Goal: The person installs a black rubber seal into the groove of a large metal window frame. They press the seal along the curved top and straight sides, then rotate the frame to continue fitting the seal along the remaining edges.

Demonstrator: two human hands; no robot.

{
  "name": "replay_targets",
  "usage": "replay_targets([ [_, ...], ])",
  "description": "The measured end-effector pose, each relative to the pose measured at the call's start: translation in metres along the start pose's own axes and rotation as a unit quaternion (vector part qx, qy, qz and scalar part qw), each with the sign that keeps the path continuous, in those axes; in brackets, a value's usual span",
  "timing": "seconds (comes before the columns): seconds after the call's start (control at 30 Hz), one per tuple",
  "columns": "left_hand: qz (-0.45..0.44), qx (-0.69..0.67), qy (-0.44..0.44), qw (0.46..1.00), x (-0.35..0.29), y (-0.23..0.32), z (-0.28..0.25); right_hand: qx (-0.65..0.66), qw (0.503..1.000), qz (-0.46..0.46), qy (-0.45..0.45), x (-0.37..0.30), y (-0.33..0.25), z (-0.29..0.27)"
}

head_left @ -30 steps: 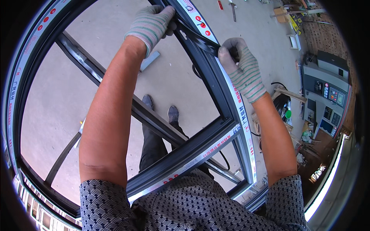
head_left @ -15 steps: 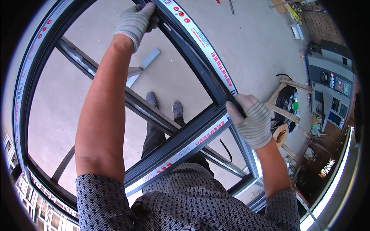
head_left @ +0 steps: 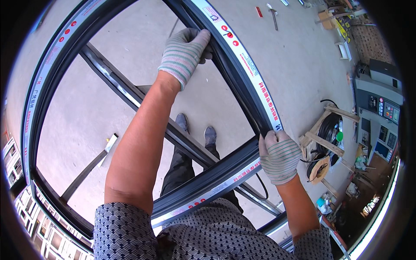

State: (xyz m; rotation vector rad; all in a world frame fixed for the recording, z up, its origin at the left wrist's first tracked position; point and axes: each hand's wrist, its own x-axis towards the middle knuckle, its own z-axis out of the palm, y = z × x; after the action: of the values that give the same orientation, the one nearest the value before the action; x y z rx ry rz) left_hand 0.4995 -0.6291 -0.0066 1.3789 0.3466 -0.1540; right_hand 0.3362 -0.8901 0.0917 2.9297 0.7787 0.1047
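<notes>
A dark window frame [head_left: 208, 184] with printed white protective film on its faces lies flat in front of me, above the floor. A thin black rubber sealing strip [head_left: 234, 86] runs along the inner side of its right-hand bar. My left hand [head_left: 181, 54], in a striped knit glove, is closed on the strip near the far part of that bar, fingertips partly hidden. At the near right corner my gloved right hand [head_left: 281, 158] is closed, its thumb and fingers pressed together over the strip's end, which they mostly hide.
Dark support bars [head_left: 182, 138] cross beneath the frame. On the right, a wooden rack [head_left: 323, 142] holds coiled black strip, and a grey machine with a control panel [head_left: 385, 110] stands beyond. A hammer [head_left: 274, 18] lies on the floor at the back.
My left hand has come nearer along the bar, to the right and down in the view. My right hand has shifted down onto the corner; the strip's raised end there no longer shows.
</notes>
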Motion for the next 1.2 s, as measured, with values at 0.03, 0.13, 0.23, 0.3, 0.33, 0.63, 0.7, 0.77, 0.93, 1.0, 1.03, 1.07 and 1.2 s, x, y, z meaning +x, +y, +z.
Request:
replay_targets([
  [0.03,0.004,0.013,-0.013,1.000,0.000,0.001,-0.002,0.005,1.000,0.004,0.003,0.004,-0.002,-0.001],
  [0.13,-0.005,0.005,-0.061,0.998,-0.011,-0.003,0.004,0.012,1.000,0.008,-0.005,0.007,-0.001,-0.002],
  [0.23,-0.010,0.028,-0.078,0.997,-0.016,-0.001,0.008,0.007,0.999,0.029,-0.041,0.006,-0.003,-0.006],
  [0.3,-0.007,0.008,-0.076,0.997,-0.016,-0.005,0.006,-0.004,1.000,0.011,-0.025,0.009,-0.006,-0.006],
  [0.33,-0.008,0.003,-0.074,0.997,-0.015,-0.008,0.005,-0.009,1.000,0.002,-0.017,0.011,-0.007,-0.005],
  [0.63,-0.009,0.064,-0.059,0.996,-0.007,-0.002,0.008,0.006,0.998,0.007,-0.060,0.014,-0.007,-0.006],
  [0.7,0.000,0.091,-0.051,0.995,-0.005,-0.003,0.006,0.006,0.998,0.003,-0.056,0.016,-0.007,-0.004],
  [0.77,0.013,0.099,-0.049,0.994,-0.005,-0.001,0.007,0.012,0.999,0.006,-0.051,0.015,-0.005,-0.003],
  [0.93,-0.053,0.108,-0.050,0.991,-0.006,0.006,0.002,0.041,0.999,0.013,-0.005,0.016,-0.004,0.000],
  [1.0,-0.065,0.088,-0.057,0.992,-0.008,0.006,-0.001,0.031,0.999,0.014,-0.011,0.011,-0.002,0.002],
  [1.03,-0.069,0.074,-0.063,0.993,-0.008,0.007,-0.001,0.026,0.999,0.014,-0.014,0.009,-0.002,0.003],
  [1.07,-0.071,0.060,-0.066,0.993,-0.008,0.008,0.000,0.027,0.999,0.016,-0.017,0.009,-0.002,0.003],
  [1.2,-0.054,0.093,-0.067,0.992,-0.005,0.012,0.003,0.029,0.999,0.019,-0.024,0.010,-0.002,0.003],
])
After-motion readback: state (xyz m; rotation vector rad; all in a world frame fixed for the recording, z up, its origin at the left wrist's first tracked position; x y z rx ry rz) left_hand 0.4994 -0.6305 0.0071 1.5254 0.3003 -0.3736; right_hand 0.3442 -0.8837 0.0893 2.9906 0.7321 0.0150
